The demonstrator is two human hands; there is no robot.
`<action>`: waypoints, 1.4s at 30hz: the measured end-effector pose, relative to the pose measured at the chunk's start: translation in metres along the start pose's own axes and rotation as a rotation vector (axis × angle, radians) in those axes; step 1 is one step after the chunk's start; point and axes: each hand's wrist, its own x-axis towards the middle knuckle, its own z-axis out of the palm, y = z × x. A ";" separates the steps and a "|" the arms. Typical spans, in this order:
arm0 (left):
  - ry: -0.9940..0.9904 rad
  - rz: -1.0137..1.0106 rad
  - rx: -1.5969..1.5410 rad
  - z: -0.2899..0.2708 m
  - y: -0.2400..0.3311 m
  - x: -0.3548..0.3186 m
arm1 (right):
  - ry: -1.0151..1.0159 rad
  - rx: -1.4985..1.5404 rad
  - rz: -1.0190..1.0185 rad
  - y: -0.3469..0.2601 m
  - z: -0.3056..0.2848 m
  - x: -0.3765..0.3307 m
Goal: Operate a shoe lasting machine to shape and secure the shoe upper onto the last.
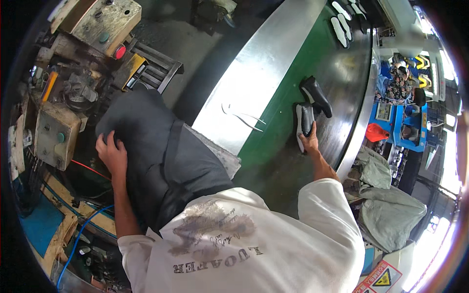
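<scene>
My right hand [311, 140] is closed on the near end of a black shoe [306, 118] with a white sole, on the green conveyor belt [278, 102]. Just beyond it, a second black shoe [316, 95] leans close against the first. My left hand [113, 152] rests on my dark-clad leg, its fingers apart and bent, with nothing in them. On the shiny metal ledge [249, 73] in front of me lies a thin curved metal tool [243, 117], its tips reaching over the belt; its exact kind I cannot make out.
Several white-soled shoes [340, 28] lie farther along the belt. Grimy machine boxes [58, 134] with buttons stand at my left, above a blue hose [75, 244]. A slatted rack [156, 66] is beyond my knee. Across the belt are grey cloth covers [391, 215] and another person [398, 85].
</scene>
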 end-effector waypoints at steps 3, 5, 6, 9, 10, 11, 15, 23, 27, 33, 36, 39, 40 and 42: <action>0.058 0.049 -0.153 0.000 0.004 0.009 | 0.074 0.473 0.152 -0.013 0.026 -0.016; 0.095 0.074 -0.296 -0.003 0.026 0.028 | 0.040 0.789 0.245 -0.012 0.032 -0.028; 0.055 0.107 -0.435 -0.019 0.040 0.033 | -0.004 0.825 0.208 -0.033 0.034 -0.037; -0.027 0.170 -0.757 -0.073 0.074 0.039 | -0.225 0.853 0.013 -0.157 0.026 -0.074; -0.074 0.194 -0.932 -0.077 0.091 0.044 | -0.275 0.835 -0.045 -0.204 0.010 -0.093; -0.118 0.224 -1.094 -0.088 0.109 0.053 | -0.332 0.826 -0.104 -0.239 0.003 -0.106; -0.236 0.421 -1.152 -0.131 0.146 0.077 | -0.490 0.608 -0.377 -0.354 0.007 -0.142; 0.005 0.213 -1.074 -0.156 0.043 0.056 | -1.018 0.467 -0.677 -0.505 0.048 -0.232; 0.275 0.298 -0.675 -0.162 -0.001 0.026 | -1.114 0.502 -0.740 -0.518 0.089 -0.261; 0.060 -0.073 -0.772 -0.152 -0.051 -0.004 | -1.167 0.468 -0.722 -0.505 0.119 -0.280; -0.012 -0.169 -1.221 -0.152 -0.041 -0.008 | -1.191 0.503 -0.639 -0.507 0.118 -0.277; -0.115 -0.075 -1.151 -0.142 -0.032 -0.013 | -1.207 0.516 -0.676 -0.505 0.115 -0.276; 0.009 -0.070 -1.062 -0.136 -0.020 -0.015 | -1.165 0.486 -0.743 -0.501 0.121 -0.274; 0.090 -0.134 -0.999 -0.130 -0.001 -0.015 | -1.076 0.415 -0.826 -0.506 0.112 -0.275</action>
